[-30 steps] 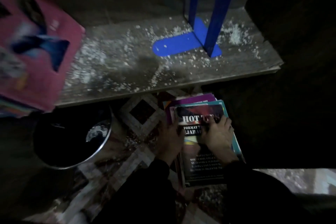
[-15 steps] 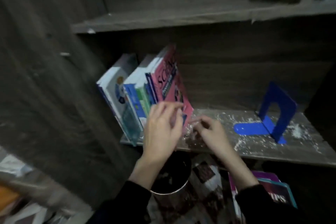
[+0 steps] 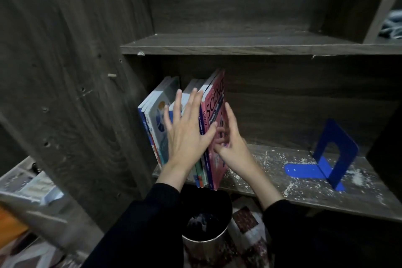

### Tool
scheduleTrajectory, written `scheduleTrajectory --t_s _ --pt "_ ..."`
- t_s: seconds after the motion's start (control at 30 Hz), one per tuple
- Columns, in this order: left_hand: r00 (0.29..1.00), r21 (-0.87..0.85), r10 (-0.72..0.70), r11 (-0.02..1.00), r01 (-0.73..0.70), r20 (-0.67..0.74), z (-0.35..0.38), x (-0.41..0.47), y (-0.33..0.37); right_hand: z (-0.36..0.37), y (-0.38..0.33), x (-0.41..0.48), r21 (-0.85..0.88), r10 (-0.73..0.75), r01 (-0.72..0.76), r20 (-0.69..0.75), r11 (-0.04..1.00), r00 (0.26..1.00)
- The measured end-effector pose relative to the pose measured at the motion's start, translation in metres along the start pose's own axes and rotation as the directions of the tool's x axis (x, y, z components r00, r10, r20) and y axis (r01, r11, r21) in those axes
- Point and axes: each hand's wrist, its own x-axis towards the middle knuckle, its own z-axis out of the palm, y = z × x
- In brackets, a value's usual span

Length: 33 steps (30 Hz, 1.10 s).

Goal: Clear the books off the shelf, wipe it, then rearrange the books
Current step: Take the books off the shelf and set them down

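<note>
Partway through clearing: several books (image 3: 161, 122) stand at the left end of the shelf (image 3: 272, 172), which is unwiped and speckled white. Left grip (image 3: 187, 137), fingers straight, presses their spines; right grip (image 3: 232, 143) curls onto the pink Science book (image 3: 215, 104). Wiping and rearranging remain.

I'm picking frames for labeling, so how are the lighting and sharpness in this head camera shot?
Head view: dim and shadowy overall; the pink Science book has a readable title; the left hand is slightly motion-blurred at the fingertips; the lower-left corner is smeared; wide-angle distortion bows the cabinet side panel.
</note>
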Motion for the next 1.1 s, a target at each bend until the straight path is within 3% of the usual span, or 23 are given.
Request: scheduleTrajectory --t_s 0.2,0.37,0.47,0.63,0.73,0.87,1.1 --pt "0.999 -0.009 -0.014 1.0 0.014 -0.05 -0.006 -0.01 0.015 0.01 0.01 -0.008 0.054 -0.054 0.054 -0.001 0.997 0.999" --pt "0.98 -0.061 -0.014 0.998 0.002 -0.197 -0.001 -0.027 0.025 0.007 0.02 -0.018 0.088 -0.068 0.064 0.037 0.994 0.997" --pt "0.982 -0.076 -0.047 0.997 0.033 -0.182 0.001 -0.008 0.029 0.007 0.022 -0.022 0.061 -0.062 0.058 0.069 0.996 0.996" --pt "0.985 0.163 -0.001 0.986 0.029 -0.172 0.007 0.019 0.029 0.007 0.032 -0.021 0.102 -0.044 0.037 0.061 0.994 0.997" --pt "0.977 0.191 0.024 0.981 0.018 -0.213 0.008 0.021 0.024 0.006 0.04 -0.019 0.145 -0.025 0.016 0.06 0.989 0.998" --pt "0.967 0.094 0.043 0.995 -0.02 -0.249 0.004 0.009 0.023 0.001 0.04 -0.016 0.197 0.018 -0.015 -0.015 0.98 1.0" --pt "0.937 -0.292 -0.012 0.951 -0.097 -0.35 -0.009 -0.048 0.03 -0.028 0.005 0.032 0.348 0.071 0.007 -0.21 0.937 0.975"
